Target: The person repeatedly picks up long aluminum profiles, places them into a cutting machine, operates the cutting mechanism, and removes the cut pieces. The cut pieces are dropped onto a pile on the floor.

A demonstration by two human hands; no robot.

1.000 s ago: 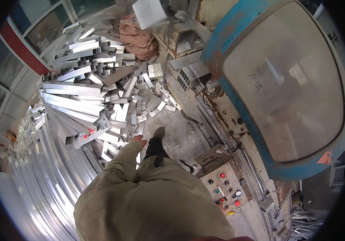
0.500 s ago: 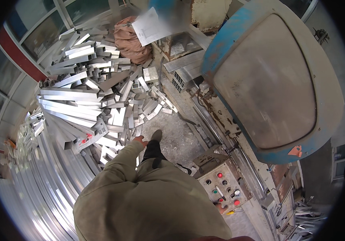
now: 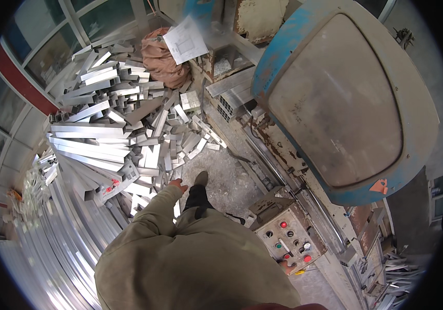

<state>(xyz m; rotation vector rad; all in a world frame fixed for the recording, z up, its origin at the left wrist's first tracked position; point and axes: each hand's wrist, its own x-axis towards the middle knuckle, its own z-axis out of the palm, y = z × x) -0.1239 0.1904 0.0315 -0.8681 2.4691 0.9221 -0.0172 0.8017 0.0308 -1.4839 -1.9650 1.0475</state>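
Note:
My left hand [image 3: 179, 185] hangs beside my left leg with its fingers apart and nothing in it. Nearest to it are cut silver metal profiles [image 3: 152, 156] heaped on the floor. On the other side, my right hand [image 3: 287, 266] is at the lower edge of a worn beige control panel [image 3: 295, 227], close to a small red button [image 3: 286, 256]. My body hides most of that hand, so how its fingers are bent does not show. The panel also carries a larger red button [image 3: 307, 259], a green button [image 3: 279, 246] and several dark knobs.
A large machine with a scratched blue-and-grey hood [image 3: 340, 103] stands at the right, with a metal rail [image 3: 325, 214] below it. Long silver profiles [image 3: 59, 232] lie at the left. Farther off are a brown sack [image 3: 162, 64] and a paper sheet with a drawing [image 3: 186, 40].
The whole view has shifted slightly. The fingers of my left hand look a little more spread. My right hand stays at the panel's edge.

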